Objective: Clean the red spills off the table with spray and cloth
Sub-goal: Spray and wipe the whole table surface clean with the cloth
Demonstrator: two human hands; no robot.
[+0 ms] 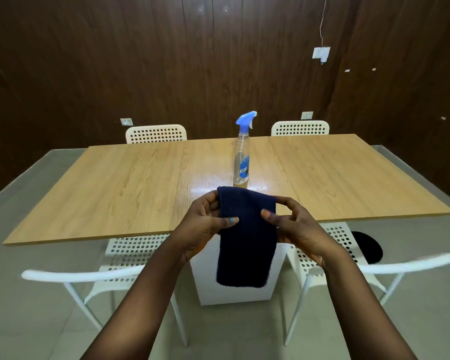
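One cloth, dark blue, hangs in the air over the near edge of the table, gripped at its top by both hands. The left hand grasps its left edge, thumb laid across the front and fingers curled behind; the right hand pinches the right edge, thumb on the front and fingers bent round the back. The cloth's lower end dangles below the table edge, in front of the white base under the table. One spray bottle stands upright on the table just beyond the cloth, clear with a blue trigger head and a little pale liquid at the bottom; its foot is partly hidden by the cloth's top edge. The wood beside the bottle shines with a bright patch, and whether that is wetness or only glare cannot be told. No red marks can be made out on the part of the table that shows. Four white perforated chairs are in view: two at the far side, showing only their backrests, and two at the near side, partly covered by the forearms. A round dark thing lies under the table on the right, too hidden to name. Three wall sockets sit on the dark panelling.
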